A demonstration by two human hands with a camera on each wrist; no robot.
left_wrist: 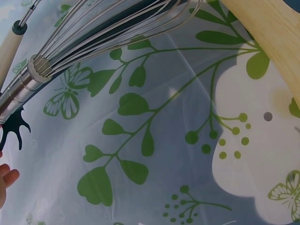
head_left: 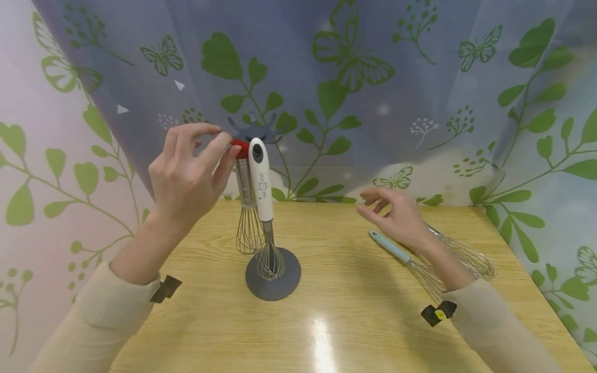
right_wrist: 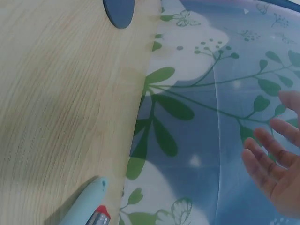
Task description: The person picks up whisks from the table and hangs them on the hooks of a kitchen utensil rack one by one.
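Observation:
My left hand (head_left: 186,171) pinches the red end of a metal-handled whisk (head_left: 245,181) between thumb and fingers, at the top of a dark grey utensil stand (head_left: 286,282). The whisk hangs wires down. Right beside it hangs a whisk with a white handle (head_left: 262,186), in front of the stand's post. In the left wrist view the stand's hooks (left_wrist: 16,129) show near the held whisk's handle. My right hand (head_left: 396,215) hovers over the table's right side with loosely bent fingers and holds nothing. Below it lies a light-blue-handled whisk (head_left: 392,247).
Another metal whisk (head_left: 462,251) lies on the table (head_left: 345,311) next to the light-blue one, partly hidden by my right forearm. Its red end (right_wrist: 102,209) shows in the right wrist view. A leaf-and-butterfly curtain (head_left: 298,62) hangs behind the table's back edge.

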